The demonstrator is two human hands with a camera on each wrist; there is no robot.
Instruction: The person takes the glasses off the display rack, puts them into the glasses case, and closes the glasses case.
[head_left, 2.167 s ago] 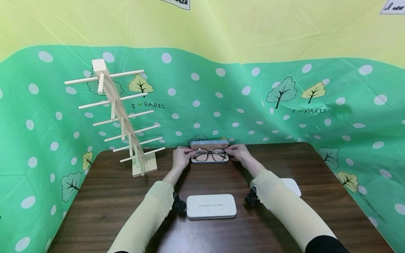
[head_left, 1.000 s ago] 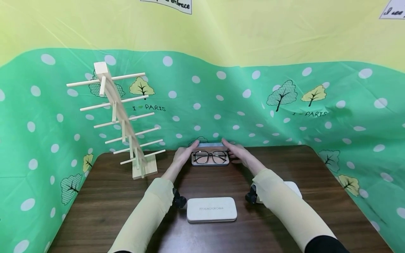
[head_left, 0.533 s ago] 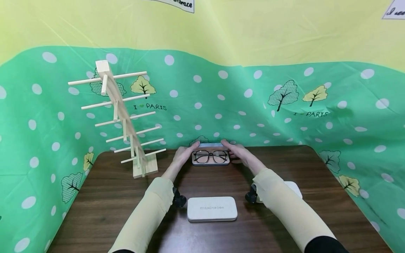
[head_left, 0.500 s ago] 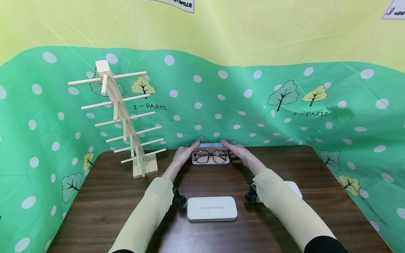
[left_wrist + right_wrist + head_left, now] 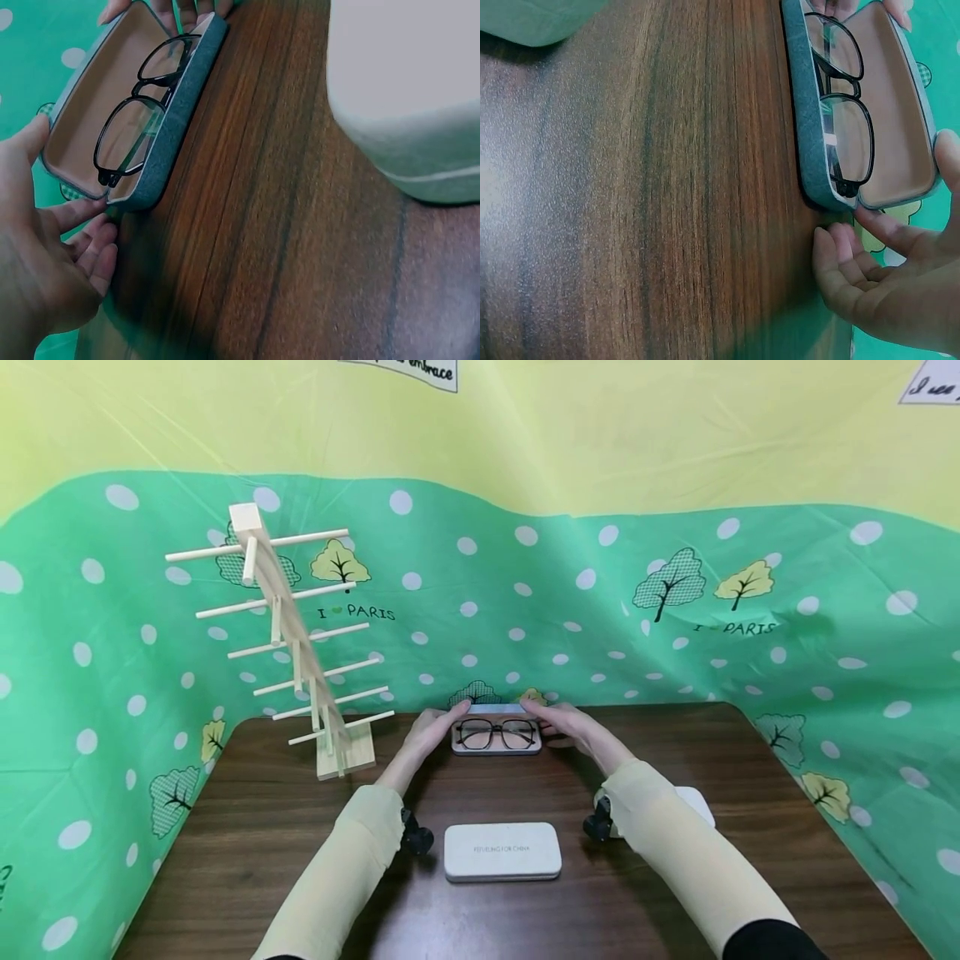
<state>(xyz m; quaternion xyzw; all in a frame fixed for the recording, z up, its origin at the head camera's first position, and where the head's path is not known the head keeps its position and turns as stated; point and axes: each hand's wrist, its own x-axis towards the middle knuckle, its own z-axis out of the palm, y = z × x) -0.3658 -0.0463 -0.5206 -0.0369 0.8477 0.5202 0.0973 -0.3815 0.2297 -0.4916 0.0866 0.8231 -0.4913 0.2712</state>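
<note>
Black-framed glasses (image 5: 495,735) lie in a grey glasses case (image 5: 815,124) at the table's back edge, its lid (image 5: 94,112) raised. My left hand (image 5: 431,729) is at the case's left end. In the left wrist view its thumb touches the lid's outer edge, with the index finger by the hinge corner. My right hand (image 5: 566,724) mirrors this at the other end; the right wrist view shows its thumb (image 5: 946,154) at the lid's edge and the index finger near the hinge. Both hands' other fingers bend loosely beside the case.
A closed white case (image 5: 502,852) lies between the forearms. Another white object (image 5: 696,804) is partly hidden behind the right sleeve. A wooden rack with pegs (image 5: 288,618) stands on the left. Patterned cloth (image 5: 600,552) hangs behind the table (image 5: 247,860).
Earlier, both hands pinched the glasses' sides over the case. They let go, leaving the glasses inside, and the thumbs moved up to the lid. Over the last half second little differs.
</note>
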